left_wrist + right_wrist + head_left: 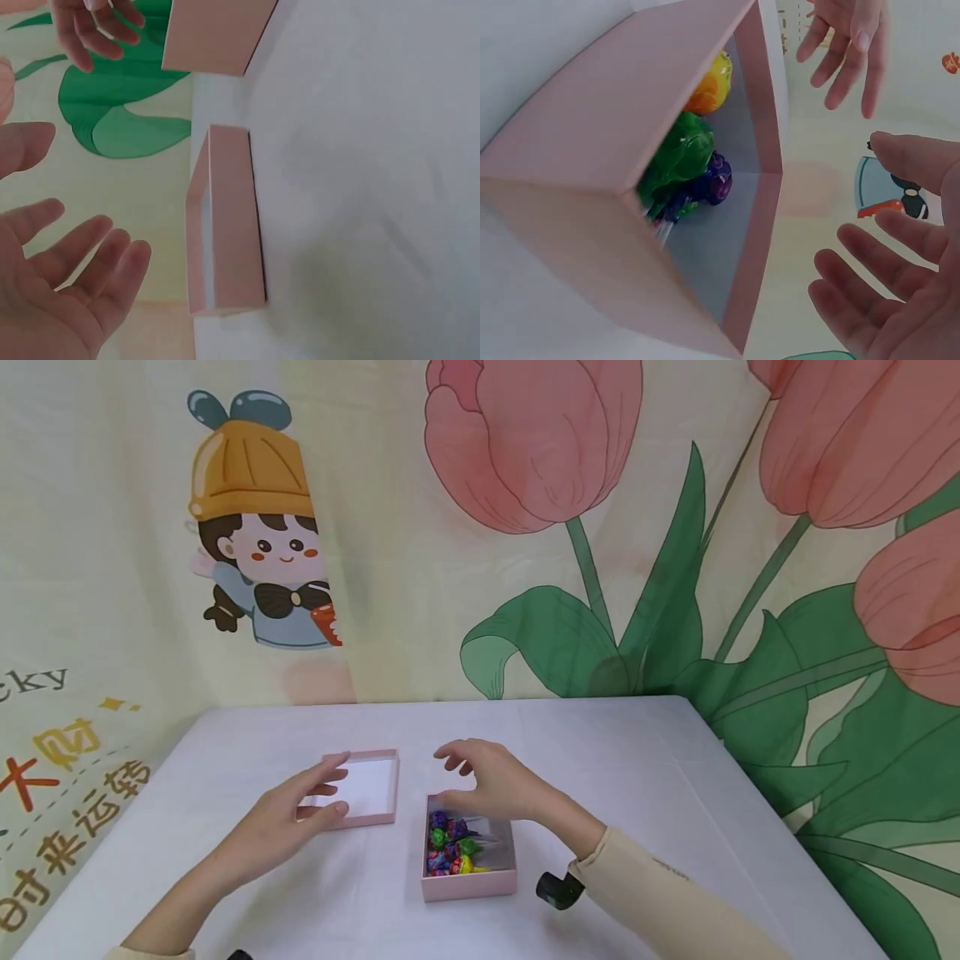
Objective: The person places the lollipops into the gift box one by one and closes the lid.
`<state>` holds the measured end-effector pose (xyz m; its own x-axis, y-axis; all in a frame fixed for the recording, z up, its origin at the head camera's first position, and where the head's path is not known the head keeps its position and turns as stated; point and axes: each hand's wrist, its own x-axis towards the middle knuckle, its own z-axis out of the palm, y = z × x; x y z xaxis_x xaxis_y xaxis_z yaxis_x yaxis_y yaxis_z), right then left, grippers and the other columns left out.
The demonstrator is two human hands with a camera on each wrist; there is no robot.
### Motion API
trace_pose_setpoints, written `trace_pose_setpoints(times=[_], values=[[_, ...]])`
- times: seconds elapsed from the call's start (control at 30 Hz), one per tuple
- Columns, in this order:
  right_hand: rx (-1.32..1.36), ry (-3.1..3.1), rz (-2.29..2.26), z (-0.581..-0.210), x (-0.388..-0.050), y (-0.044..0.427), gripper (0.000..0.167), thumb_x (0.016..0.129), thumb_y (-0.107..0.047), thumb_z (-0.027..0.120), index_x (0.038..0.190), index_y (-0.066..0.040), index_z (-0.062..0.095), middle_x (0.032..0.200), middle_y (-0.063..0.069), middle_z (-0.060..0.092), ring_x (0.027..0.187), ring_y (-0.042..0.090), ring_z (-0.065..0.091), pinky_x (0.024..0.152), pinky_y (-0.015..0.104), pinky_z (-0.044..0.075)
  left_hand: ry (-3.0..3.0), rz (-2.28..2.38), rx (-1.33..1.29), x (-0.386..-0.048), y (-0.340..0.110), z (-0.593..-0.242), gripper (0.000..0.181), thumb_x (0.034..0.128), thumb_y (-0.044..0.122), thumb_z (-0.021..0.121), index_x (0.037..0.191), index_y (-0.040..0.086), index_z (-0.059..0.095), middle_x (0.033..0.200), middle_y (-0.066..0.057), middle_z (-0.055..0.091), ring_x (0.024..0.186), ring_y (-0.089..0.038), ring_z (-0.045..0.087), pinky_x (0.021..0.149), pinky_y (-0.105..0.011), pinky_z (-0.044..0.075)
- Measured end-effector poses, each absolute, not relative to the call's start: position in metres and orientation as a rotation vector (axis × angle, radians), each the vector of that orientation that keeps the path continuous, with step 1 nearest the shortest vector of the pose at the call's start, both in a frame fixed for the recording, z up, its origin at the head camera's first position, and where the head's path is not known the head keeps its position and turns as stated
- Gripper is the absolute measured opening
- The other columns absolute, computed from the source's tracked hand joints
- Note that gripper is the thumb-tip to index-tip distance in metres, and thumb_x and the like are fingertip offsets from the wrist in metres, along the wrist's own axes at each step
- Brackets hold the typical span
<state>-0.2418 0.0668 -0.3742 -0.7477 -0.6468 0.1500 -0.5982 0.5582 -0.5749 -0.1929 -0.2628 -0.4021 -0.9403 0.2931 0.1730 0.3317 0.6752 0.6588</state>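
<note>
A pink open-topped box (469, 885) sits on the table, with several round candies (450, 843) inside, wrapped in shiny purple, green, blue, red and yellow; they look like lollipops. My right hand (491, 781) hovers over the box's far end, fingers loosely bent and holding nothing. In the right wrist view, green candy (686, 146) and yellow candy (714, 84) show inside the box. Left of the box lies a shallow pink lid (372, 789), its white inside facing up. Beside and partly over that lid, my left hand (288, 818) is spread with nothing held; the lid's left part is hidden.
A white cloth covers the table (615, 752). Behind it hangs a curtain (390, 568) printed with tulips and a cartoon figure. A black device (558, 890) is at the right wrist. A gap separates the lid from the box.
</note>
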Motion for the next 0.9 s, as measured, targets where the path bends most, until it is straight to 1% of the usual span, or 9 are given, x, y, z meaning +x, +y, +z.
trace_pose_setpoints(times=[0.1,0.17,0.27,0.37,0.47,0.6,0.63,0.8,0.9], values=[[-1.016,2.699,-0.96,-0.377,-0.25,0.055,0.067,0.097,-0.032,0.079,0.155,-0.013,0.053,0.141,0.006,0.065,0.121,0.021,0.065,0.1,0.033,0.054,-2.849,-1.074,-0.532,-0.204,-0.279,-0.397,0.072,0.1042,0.041,0.069,0.165,0.019,0.039,0.149,-0.014,0.062,0.129,-0.034,0.062,0.097,-0.029,0.057],[-0.972,2.683,-0.974,-0.38,-0.255,0.048,0.075,0.096,-0.035,0.08,0.16,-0.014,0.047,0.145,0.007,0.062,0.124,0.021,0.064,0.101,0.033,0.054,-2.868,-1.062,-0.523,-0.212,-0.287,-0.396,0.073,0.1043,0.041,0.069,0.166,0.018,0.037,0.151,-0.017,0.06,0.131,-0.036,0.061,0.098,-0.035,0.058],[-0.896,2.649,-0.997,-0.386,-0.262,0.038,0.084,0.095,-0.039,0.08,0.164,-0.015,0.04,0.15,0.01,0.057,0.127,0.027,0.062,0.1,0.035,0.055,-2.896,-1.06,-0.505,-0.223,-0.298,-0.397,0.077,0.1044,0.041,0.069,0.168,0.017,0.033,0.153,-0.021,0.056,0.132,-0.04,0.059,0.099,-0.048,0.058],[-0.832,2.614,-1.017,-0.392,-0.268,0.029,0.09,0.094,-0.041,0.081,0.166,-0.014,0.035,0.153,0.014,0.054,0.131,0.032,0.061,0.101,0.038,0.055,-2.921,-1.081,-0.483,-0.233,-0.307,-0.401,0.081,0.1039,0.042,0.07,0.169,0.017,0.029,0.156,-0.024,0.052,0.134,-0.044,0.057,0.097,-0.053,0.058],[-0.785,2.57,-1.032,-0.397,-0.275,0.023,0.094,0.093,-0.04,0.083,0.167,-0.014,0.032,0.155,0.015,0.053,0.133,0.034,0.061,0.104,0.04,0.054,-2.945,-1.108,-0.464,-0.239,-0.312,-0.404,0.086,0.1025,0.043,0.071,0.17,0.017,0.025,0.159,-0.025,0.048,0.136,-0.046,0.055,0.097,-0.054,0.059],[-0.73,2.51,-1.037,-0.401,-0.284,0.018,0.098,0.092,-0.04,0.085,0.169,-0.017,0.029,0.157,0.013,0.052,0.132,0.032,0.062,0.104,0.039,0.054,-2.977,-1.158,-0.438,-0.244,-0.316,-0.411,0.093,0.1003,0.045,0.073,0.171,0.018,0.02,0.161,-0.027,0.043,0.137,-0.048,0.053,0.099,-0.057,0.057],[-0.718,2.503,-1.027,-0.403,-0.286,0.017,0.098,0.091,-0.041,0.085,0.169,-0.018,0.029,0.158,0.012,0.052,0.131,0.03,0.063,0.104,0.039,0.054,-2.987,-1.172,-0.43,-0.245,-0.317,-0.413,0.093,0.1,0.047,0.073,0.171,0.019,0.02,0.162,-0.027,0.042,0.138,-0.049,0.052,0.1,-0.058,0.056],[-0.724,2.482,-0.963,-0.402,-0.29,0.012,0.101,0.091,-0.039,0.086,0.17,-0.018,0.026,0.158,0.012,0.052,0.123,0.022,0.066,0.108,0.039,0.052,-3.031,-1.233,-0.398,-0.248,-0.329,-0.426,0.094,0.1006,0.046,0.072,0.172,0.021,0.017,0.165,-0.027,0.037,0.14,-0.049,0.05,0.101,-0.061,0.055],[-0.745,2.481,-0.92,-0.398,-0.289,0.006,0.101,0.091,-0.038,0.086,0.169,-0.017,0.026,0.158,0.012,0.052,0.125,0.021,0.065,0.112,0.041,0.048,-3.046,-1.241,-0.407,-0.249,-0.336,-0.432,0.091,0.1015,0.043,0.072,0.172,0.02,0.018,0.164,-0.026,0.04,0.14,-0.049,0.05,0.101,-0.064,0.053]])
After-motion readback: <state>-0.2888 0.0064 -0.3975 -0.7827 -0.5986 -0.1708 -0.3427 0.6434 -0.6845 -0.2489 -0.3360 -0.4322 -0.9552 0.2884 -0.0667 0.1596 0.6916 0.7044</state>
